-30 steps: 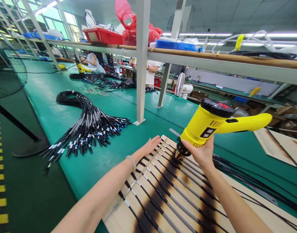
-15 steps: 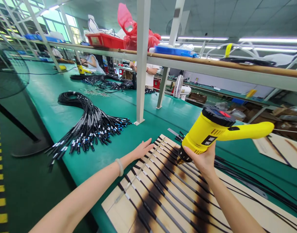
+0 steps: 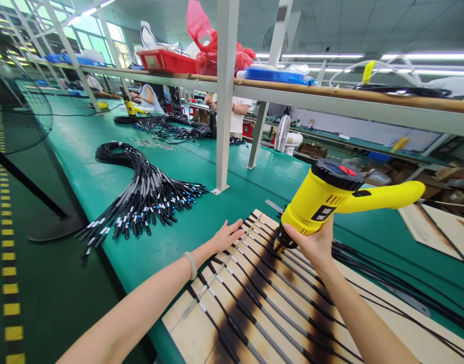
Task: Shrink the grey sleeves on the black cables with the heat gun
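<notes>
My right hand (image 3: 309, 242) is shut around the barrel of a yellow heat gun (image 3: 319, 207), with its black nozzle (image 3: 284, 238) pointing down at the cables. Those black cables with grey sleeves (image 3: 273, 308) lie side by side across a scorched wooden board (image 3: 190, 316). Dark burn marks run across the board under them. My left hand (image 3: 227, 236) rests flat and holds nothing, fingers spread, at the board's far left edge, touching the green bench or the cable ends. A pale bangle circles that wrist.
A large bundle of black cables with blue-tipped ends (image 3: 148, 197) lies on the green bench (image 3: 194, 258) to the left. A white post (image 3: 224, 101) stands beyond the board, under a shelf (image 3: 330, 96) holding a red tray (image 3: 166, 61). Co-workers sit farther along the bench.
The view has turned slightly, shifting the scene. My left hand has moved a little back along the board's edge. The heat gun stays in my right hand above the cables.
</notes>
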